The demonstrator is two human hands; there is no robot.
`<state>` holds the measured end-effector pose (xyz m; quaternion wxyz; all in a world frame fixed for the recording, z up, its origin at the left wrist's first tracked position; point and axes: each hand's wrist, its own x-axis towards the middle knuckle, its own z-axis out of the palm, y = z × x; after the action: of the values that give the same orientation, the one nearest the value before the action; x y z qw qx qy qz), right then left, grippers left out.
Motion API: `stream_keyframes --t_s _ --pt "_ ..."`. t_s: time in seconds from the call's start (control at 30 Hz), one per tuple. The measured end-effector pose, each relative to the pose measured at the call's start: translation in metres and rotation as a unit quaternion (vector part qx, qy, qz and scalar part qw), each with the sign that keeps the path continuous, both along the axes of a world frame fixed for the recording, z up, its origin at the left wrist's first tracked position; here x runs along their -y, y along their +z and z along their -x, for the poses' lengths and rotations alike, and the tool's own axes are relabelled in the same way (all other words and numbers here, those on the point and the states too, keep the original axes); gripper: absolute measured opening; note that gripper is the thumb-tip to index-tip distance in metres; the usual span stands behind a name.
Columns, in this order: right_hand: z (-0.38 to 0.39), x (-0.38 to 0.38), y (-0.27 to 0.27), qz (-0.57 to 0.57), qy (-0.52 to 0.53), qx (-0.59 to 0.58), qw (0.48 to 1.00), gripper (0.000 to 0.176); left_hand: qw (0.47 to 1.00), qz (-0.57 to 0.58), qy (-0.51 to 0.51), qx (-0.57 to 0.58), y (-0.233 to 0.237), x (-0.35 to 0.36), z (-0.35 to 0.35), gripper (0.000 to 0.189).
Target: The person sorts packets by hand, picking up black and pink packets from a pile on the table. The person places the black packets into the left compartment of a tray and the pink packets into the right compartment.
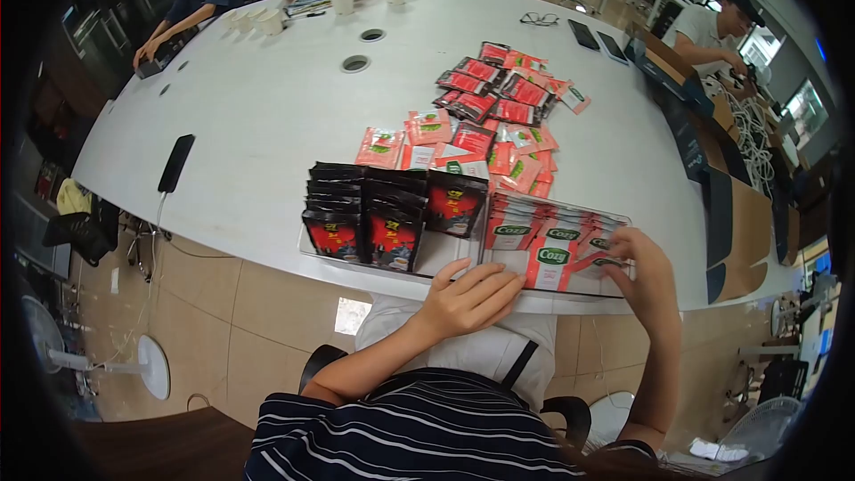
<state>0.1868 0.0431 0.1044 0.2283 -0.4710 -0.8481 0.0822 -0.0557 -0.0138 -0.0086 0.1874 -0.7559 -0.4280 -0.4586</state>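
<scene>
A clear divided box (pixel 432 264) stands at the front edge of the table. Its left part holds rows of black coffee sachets (pixel 392 236) with red fronts. In the right part stand pink-and-white Cozy tea sachets (pixel 512 233), and one Cozy sachet (pixel 550 264) sits at the front. My left hand (pixel 472 301) rests on the box's front edge near the divider, fingers stretched out and holding nothing. At the right side of the box, my right hand (pixel 643 272) has thumb and fingers around the edge of a Cozy tea sachet (pixel 598 262).
Behind the box lies a loose pile of red and pink sachets (pixel 503 111). A black phone (pixel 176 163) with a cable lies left; two phones (pixel 584 34) and glasses (pixel 540 19) lie farther back. Cardboard boxes (pixel 735 240) line the right edge. Other people sit around the table.
</scene>
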Motion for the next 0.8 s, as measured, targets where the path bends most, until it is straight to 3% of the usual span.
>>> stream_keyframes --t_s 0.17,0.37,0.57,0.67,0.8 --pt "0.008 -0.005 -0.001 -0.1 0.02 0.158 0.982 0.044 1.0 -0.014 0.0 0.002 0.001 -0.002 0.001 0.021" --pt "0.007 -0.01 -0.011 -0.151 0.006 0.243 0.958 0.047 1.0 -0.009 -0.003 -0.004 0.001 -0.002 0.001 0.023" --pt "0.017 -0.01 -0.008 -0.163 -0.023 0.15 0.975 0.05 1.0 -0.005 -0.008 -0.014 -0.003 0.0 0.003 0.028" --pt "0.02 -0.005 -0.006 -0.145 -0.012 0.132 0.981 0.04 1.0 -0.005 -0.005 -0.016 -0.004 0.0 0.003 0.028" --pt "0.013 0.006 -0.007 0.083 0.04 0.02 0.996 0.027 1.0 -0.005 -0.004 -0.019 -0.004 0.0 0.003 0.028"
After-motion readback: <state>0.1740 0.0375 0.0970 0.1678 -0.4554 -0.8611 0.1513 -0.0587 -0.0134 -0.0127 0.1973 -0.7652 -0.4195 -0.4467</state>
